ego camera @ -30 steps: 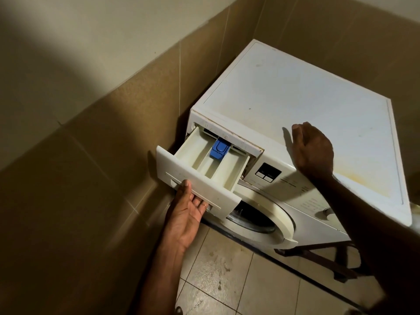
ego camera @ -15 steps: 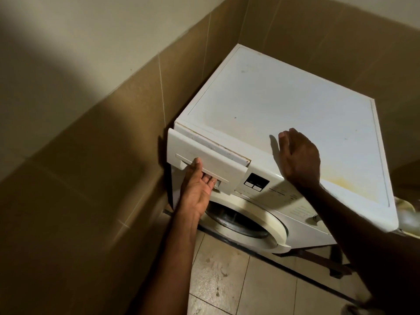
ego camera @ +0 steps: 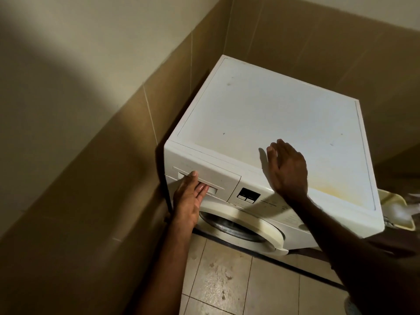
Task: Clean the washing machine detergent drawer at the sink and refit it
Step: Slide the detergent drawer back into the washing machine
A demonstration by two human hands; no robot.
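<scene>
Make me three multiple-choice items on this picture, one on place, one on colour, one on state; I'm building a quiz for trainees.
1. Where does the right hand lie?
A. on the floor
B. at the front edge of the washing machine top
C. inside the door

2. What colour is the washing machine?
A. white
B. red
C. black

3. How is the detergent drawer?
A. pulled right out
B. missing
C. pushed in, level with the front panel

Answers: 1 B, its fingers spread over the top's front edge. 2 A, the whole body is white, with some yellowish stains. 3 C, the drawer front sits flush, the left hand flat against its handle.
</scene>
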